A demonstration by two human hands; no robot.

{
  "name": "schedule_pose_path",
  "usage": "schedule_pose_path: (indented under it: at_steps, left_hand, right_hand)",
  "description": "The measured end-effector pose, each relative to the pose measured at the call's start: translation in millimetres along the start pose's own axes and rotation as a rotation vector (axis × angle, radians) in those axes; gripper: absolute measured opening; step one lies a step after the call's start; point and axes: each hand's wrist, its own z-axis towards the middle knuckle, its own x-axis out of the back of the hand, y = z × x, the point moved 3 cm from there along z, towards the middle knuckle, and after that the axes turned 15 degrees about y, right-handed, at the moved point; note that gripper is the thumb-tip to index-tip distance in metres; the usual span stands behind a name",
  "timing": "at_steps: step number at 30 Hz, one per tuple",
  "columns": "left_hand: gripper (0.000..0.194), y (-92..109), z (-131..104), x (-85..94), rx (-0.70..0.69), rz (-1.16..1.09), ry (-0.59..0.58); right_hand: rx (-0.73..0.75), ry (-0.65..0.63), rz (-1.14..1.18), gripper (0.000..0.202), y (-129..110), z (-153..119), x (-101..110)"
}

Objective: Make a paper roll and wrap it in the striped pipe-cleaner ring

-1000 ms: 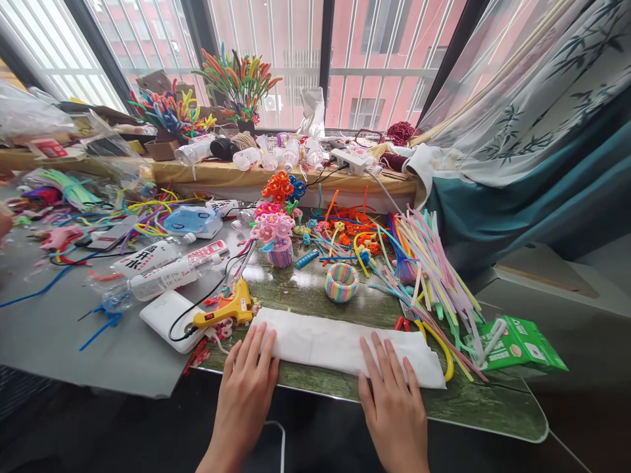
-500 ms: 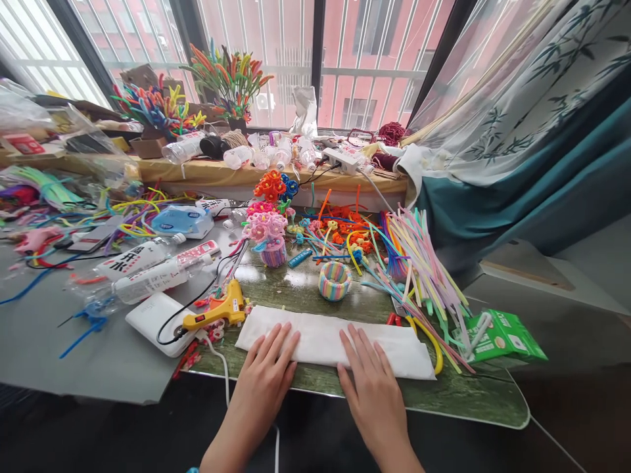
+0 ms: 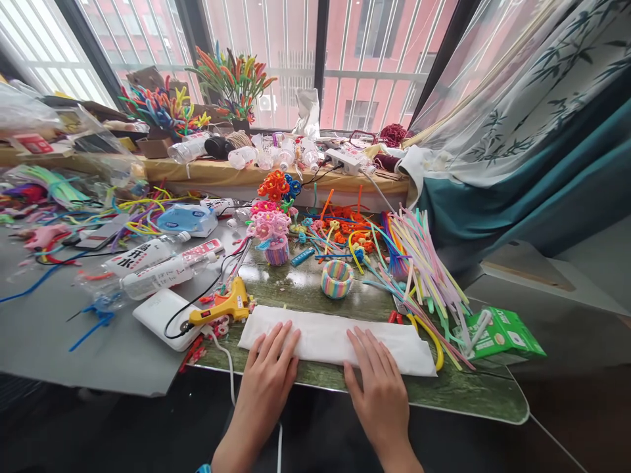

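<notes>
A folded white cloth (image 3: 320, 335) lies flat along the front of the green table. My left hand (image 3: 270, 361) rests palm down on its left half, fingers stretched out. On its right half lies my right hand (image 3: 377, 371), also flat, with the fingers extended. Neither hand grips anything. Just beyond the cloth stands a small striped pastel basket (image 3: 337, 279). To the left of the cloth is a yellow hot glue gun (image 3: 221, 307), its black cord running over a white power bank (image 3: 165, 318).
Pipe-cleaner flowers in a purple pot (image 3: 277, 251) stand behind the cloth. Loose pastel pipe cleaners (image 3: 428, 263) and a green packet (image 3: 507, 332) lie at right. Plastic bottles (image 3: 162, 276) and a blue wipes pack (image 3: 187, 220) lie at left. A power strip (image 3: 342, 159) sits on the sill.
My right hand has shifted slightly to the right along the cloth. My left hand stays at nearly the same place on it. The whole view has moved a little.
</notes>
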Motion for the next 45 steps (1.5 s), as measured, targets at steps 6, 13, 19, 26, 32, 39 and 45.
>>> schedule_pose_path:
  at_steps: [6, 13, 19, 26, 32, 39, 45]
  left_hand:
    - [0.042, -11.0, 5.9, 3.3, -0.020, 0.001, 0.040]
    - [0.046, -34.5, 19.9, 6.3, -0.065, -0.013, -0.041]
    - [0.047, -47.2, 25.3, 11.7, -0.051, -0.073, -0.034]
    - [0.027, -52.8, 27.4, 15.7, -0.033, -0.091, -0.041]
    - [0.015, -57.1, 29.9, 28.0, -0.072, -0.188, -0.031]
    - [0.009, -72.2, 21.6, 46.5, -0.039, -0.279, -0.011]
    - [0.022, -87.6, 13.9, 48.9, 0.107, -0.345, -0.033]
  right_hand:
    - [-0.063, -0.003, 0.083, 0.047, 3.9, 3.3, 5.1]
    - [-0.018, -0.019, 0.045, 0.055, 30.8, 8.4, 14.8]
    - [0.046, -0.078, 0.018, 0.060, 51.5, 12.8, 24.5]
    - [0.079, -0.061, 0.028, 0.038, 59.1, 16.4, 37.2]
    - [0.131, -0.012, 0.126, 0.014, 60.2, 21.2, 58.3]
    - [0.040, -0.071, 0.249, 0.009, 79.7, 13.1, 78.1]
    - [-0.249, -0.134, 0.428, 0.013, 99.3, -0.8, 72.5]
